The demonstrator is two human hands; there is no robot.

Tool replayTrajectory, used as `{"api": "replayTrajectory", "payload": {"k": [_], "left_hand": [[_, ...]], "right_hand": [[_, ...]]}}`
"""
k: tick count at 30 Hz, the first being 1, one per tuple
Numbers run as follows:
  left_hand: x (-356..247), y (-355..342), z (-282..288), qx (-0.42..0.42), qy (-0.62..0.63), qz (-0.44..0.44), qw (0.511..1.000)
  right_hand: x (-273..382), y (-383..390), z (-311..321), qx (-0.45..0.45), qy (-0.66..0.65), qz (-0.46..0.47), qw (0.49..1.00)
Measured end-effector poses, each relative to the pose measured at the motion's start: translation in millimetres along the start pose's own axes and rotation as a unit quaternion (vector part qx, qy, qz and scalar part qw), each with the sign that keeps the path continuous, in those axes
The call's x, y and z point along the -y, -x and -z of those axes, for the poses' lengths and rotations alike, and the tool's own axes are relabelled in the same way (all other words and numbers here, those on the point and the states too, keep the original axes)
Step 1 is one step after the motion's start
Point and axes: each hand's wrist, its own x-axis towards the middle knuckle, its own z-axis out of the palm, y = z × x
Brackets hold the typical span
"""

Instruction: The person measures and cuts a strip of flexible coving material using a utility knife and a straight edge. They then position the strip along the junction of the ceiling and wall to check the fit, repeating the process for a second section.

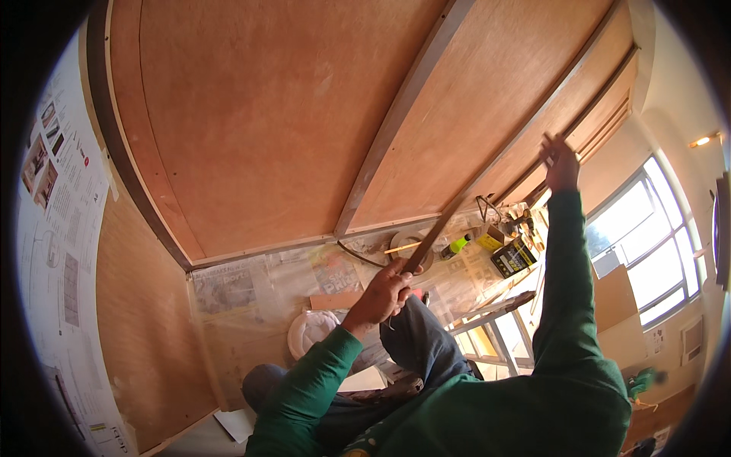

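Note:
My left hand is closed around the near end of a long, narrow brown wooden strip. From my fist the strip slants up and to the right, across the front of a large reddish-brown wood panel. Its far end is hard to tell from the battens behind it. My right hand is raised at the upper right, in front of the panel's far battens. Its fingers look spread, and I see nothing held in them. Straight wooden battens divide the panel into bays.
Plastic sheeting over newspaper lies below the panel. On it are a green-capped bottle, a black-and-yellow box and a roll of tape. A white round tub stands by my knees. A ladder and window are at right.

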Motion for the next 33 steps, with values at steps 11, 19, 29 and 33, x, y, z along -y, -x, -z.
{"api": "replayTrajectory", "payload": {"k": [11, 19, 29, 33], "left_hand": [[5.5, -6.8, -8.6, -0.029, 0.003, -0.067, 0.997], [18.8, -8.1, -7.5, -0.023, 0.167, 0.005, 0.986], [15.3, -0.9, -27.8, 0.107, 0.379, 0.082, 0.915], [11.7, 3.3, -28.6, 0.123, 0.382, 0.095, 0.911]], "right_hand": [[-77.1, 294.9, -95.3, 0.411, -0.02, -0.381, 0.828], [-90.4, 300.6, -137.7, 0.335, -0.09, -0.366, 0.864], [-129.2, 242.8, -120.9, 0.265, -0.081, -0.217, 0.936], [-127.0, 214.6, -116.8, 0.264, -0.038, -0.165, 0.949]]}}
